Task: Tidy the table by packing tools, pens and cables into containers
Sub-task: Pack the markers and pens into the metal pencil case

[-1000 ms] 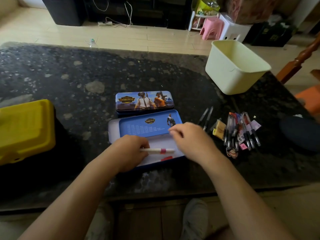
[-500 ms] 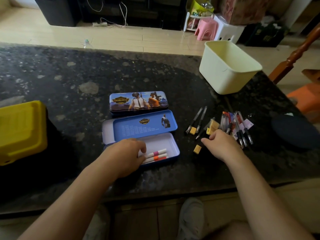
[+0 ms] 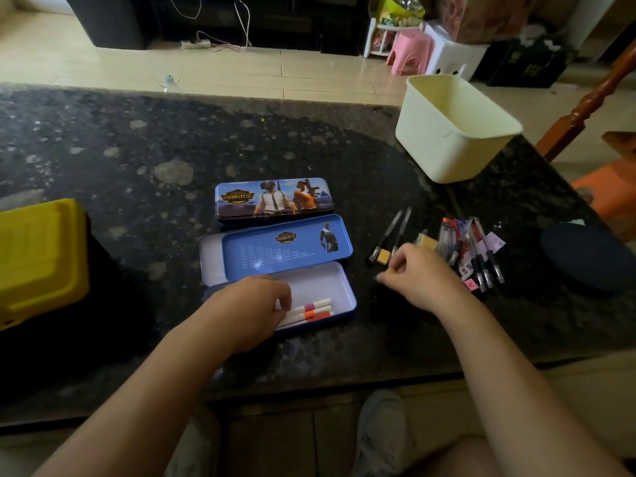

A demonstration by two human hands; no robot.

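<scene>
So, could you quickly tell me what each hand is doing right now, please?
Left hand: fingers resting on the white pens in the open pencil tin, not gripping.
Right hand: fingertips pinched together; whether it holds anything cannot be told.

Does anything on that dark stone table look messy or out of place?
Yes: a loose heap of pens lies fanned at odd angles near the right hand, not yet packed. The open blue tin pencil case holds only a few white markers; the cream plastic bin looks empty.

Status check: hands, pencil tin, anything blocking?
Left hand resting in open pencil tin on white pens. Right hand among loose pens, grasp unclear. Cream bin empty. Nothing blocking.
</scene>
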